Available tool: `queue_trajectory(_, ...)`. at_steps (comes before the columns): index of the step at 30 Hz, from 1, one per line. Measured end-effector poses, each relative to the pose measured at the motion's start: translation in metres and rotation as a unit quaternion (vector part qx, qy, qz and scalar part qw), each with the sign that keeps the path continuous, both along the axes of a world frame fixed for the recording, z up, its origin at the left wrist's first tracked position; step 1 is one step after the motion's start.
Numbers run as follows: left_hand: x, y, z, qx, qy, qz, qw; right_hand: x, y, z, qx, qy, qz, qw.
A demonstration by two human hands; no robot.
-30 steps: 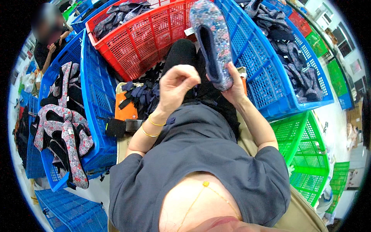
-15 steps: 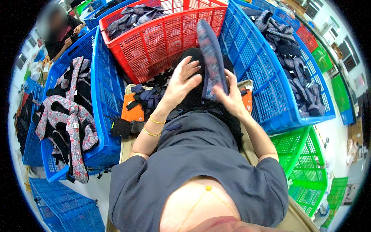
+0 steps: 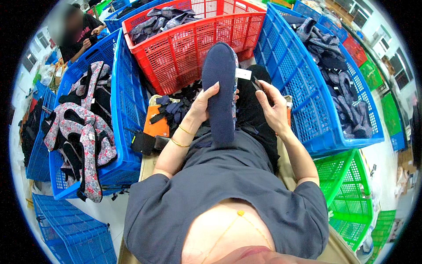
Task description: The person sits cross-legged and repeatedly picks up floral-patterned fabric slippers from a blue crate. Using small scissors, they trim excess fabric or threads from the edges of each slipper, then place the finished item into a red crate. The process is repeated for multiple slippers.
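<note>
My left hand (image 3: 201, 105) is closed round a slipper (image 3: 221, 92), its thumb on the dark navy sole. The sole faces me, toe end pointing away, and a strip of floral upper shows along the right edge. From that edge sticks out a white label (image 3: 243, 74). Just right of the label, my right hand (image 3: 274, 110) grips a small dark pointed tool (image 3: 256, 83), mostly hidden by the fingers; its exact kind cannot be made out. Dark fabric scraps (image 3: 172, 109) lie beyond my left forearm, partly over an orange surface (image 3: 154, 125).
A red crate (image 3: 165, 55) with slippers stands ahead. Blue crates flank me, the left one (image 3: 127, 101) with floral slippers (image 3: 90, 145), the right one (image 3: 299, 88) with greyish ones (image 3: 343, 88). Green crates (image 3: 347, 193) are at lower right. Another person (image 3: 79, 35) works at far left.
The slipper has turned so its sole faces me and moved left into my left hand, which was open. My right hand has drawn away rightward and now shows the dark tool.
</note>
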State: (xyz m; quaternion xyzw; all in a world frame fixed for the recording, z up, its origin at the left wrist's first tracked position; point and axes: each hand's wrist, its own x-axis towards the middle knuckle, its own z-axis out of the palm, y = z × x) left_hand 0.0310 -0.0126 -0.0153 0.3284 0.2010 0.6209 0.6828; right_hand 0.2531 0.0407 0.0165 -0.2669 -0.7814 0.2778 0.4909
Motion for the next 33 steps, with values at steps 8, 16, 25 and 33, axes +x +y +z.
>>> queue_trajectory(8,0.015,-0.009,0.011,0.038,0.101,0.04,0.993,-0.003,0.001,0.021,-0.031,0.073,0.007,0.997)
queue_trajectory(16,0.018,-0.007,-0.002,0.087,0.097,0.039,0.991,0.001,0.006,0.019,-0.054,0.046,0.056,0.996)
queue_trajectory(25,0.016,-0.011,-0.012,0.088,0.079,-0.046,0.992,0.0,-0.005,0.027,0.063,-0.007,0.046,0.997)
queue_trajectory(33,0.018,-0.008,-0.022,0.08,0.054,-0.081,0.992,0.005,-0.014,0.035,0.062,-0.018,0.042,0.997)
